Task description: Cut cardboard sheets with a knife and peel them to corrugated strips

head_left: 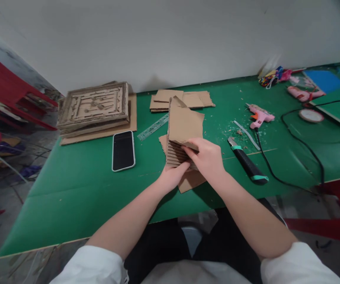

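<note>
Wearing a white shirt (193, 273), nearest the camera, and dark trousers (161, 244), both on the near side of the phone (124, 151). Working at a green table (78, 197), with the phone lying face-up on it. Holding cardboard (174, 155) to the right of the phone, raised at a tilt. Gripping its near edge with the left hand (174, 176), laying the thumb along the bare ribs; being unable to tell the set of the remaining fingers, hidden underneath. Pinching a smooth flap (186, 124) between thumb and fingertips of the right hand (208, 156), closing on its near edge and holding it up off the ribs. Finding a loose sheet (191, 182) lying beneath, likewise right of the phone. Noting a clear ruler (153, 127) lying slantwise beyond the phone to the right, with a stack (196, 100) resting farther beyond. Observing a patterned panel (91, 103) resting on boards, left of the phone and beyond it. Recording a cutter (248, 165), a clear stick (248, 135) and a pink glue gun (260, 116) lying well right of the phone.
</note>
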A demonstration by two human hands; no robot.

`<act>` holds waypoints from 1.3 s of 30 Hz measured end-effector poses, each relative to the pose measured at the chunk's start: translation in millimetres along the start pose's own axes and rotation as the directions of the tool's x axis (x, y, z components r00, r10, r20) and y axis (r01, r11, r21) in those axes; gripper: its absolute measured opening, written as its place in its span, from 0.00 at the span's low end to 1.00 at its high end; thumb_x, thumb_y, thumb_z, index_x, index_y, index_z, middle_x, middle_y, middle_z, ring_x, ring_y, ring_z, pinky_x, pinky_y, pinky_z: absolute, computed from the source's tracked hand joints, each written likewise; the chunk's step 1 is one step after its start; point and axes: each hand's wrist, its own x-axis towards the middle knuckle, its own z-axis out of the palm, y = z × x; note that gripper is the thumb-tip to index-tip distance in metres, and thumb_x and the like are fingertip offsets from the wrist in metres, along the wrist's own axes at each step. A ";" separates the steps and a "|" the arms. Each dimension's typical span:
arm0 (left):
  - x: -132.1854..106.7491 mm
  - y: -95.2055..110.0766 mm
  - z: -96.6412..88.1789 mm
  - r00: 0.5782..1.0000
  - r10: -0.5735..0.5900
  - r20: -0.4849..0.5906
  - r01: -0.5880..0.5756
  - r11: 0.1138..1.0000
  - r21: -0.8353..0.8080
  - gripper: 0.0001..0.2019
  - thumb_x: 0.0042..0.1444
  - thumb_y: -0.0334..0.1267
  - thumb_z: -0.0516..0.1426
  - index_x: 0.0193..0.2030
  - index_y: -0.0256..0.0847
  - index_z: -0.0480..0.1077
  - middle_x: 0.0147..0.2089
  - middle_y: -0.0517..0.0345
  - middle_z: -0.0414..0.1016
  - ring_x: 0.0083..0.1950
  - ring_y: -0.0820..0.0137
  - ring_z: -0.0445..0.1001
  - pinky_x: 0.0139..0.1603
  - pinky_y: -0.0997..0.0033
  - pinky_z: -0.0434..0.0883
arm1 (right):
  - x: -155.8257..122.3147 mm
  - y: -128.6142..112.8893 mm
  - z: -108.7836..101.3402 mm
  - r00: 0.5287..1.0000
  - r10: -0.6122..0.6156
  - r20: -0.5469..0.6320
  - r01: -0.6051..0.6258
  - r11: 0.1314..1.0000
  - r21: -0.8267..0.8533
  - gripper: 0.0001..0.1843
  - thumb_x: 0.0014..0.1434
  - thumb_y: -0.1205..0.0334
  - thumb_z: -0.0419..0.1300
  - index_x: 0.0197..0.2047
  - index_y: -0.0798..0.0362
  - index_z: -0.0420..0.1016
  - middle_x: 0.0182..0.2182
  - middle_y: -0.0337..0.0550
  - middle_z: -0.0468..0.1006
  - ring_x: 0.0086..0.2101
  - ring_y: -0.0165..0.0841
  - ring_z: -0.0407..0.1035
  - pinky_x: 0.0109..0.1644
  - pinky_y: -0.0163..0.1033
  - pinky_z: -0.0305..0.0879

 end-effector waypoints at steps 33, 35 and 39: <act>-1.1 1.2 2.9 0.977 -0.207 0.056 0.214 0.935 -0.284 0.10 0.43 0.32 0.59 0.35 0.34 0.71 0.38 0.51 0.76 0.40 0.62 0.74 0.44 0.55 0.72 | 19.8 16.2 -24.8 0.952 0.269 0.144 -0.301 0.907 0.295 0.12 0.51 0.54 0.58 0.31 0.54 0.74 0.27 0.41 0.77 0.27 0.34 0.69 0.27 0.35 0.59; 0.8 1.3 1.5 0.979 -0.200 0.034 0.202 0.939 -0.280 0.09 0.43 0.33 0.59 0.33 0.34 0.71 0.36 0.51 0.76 0.38 0.62 0.74 0.42 0.55 0.73 | 19.7 14.4 -23.1 0.959 0.253 0.132 -0.276 0.939 0.206 0.12 0.51 0.53 0.57 0.30 0.54 0.75 0.25 0.42 0.76 0.27 0.35 0.69 0.28 0.36 0.58; 3.6 1.8 -3.6 0.991 -0.130 -0.020 0.119 0.951 -0.286 0.11 0.43 0.35 0.60 0.36 0.35 0.70 0.38 0.53 0.75 0.39 0.62 0.74 0.38 0.57 0.74 | 16.5 12.0 -17.4 0.981 0.129 0.142 -0.137 0.990 0.046 0.11 0.52 0.56 0.57 0.36 0.52 0.75 0.31 0.43 0.77 0.32 0.36 0.70 0.31 0.35 0.58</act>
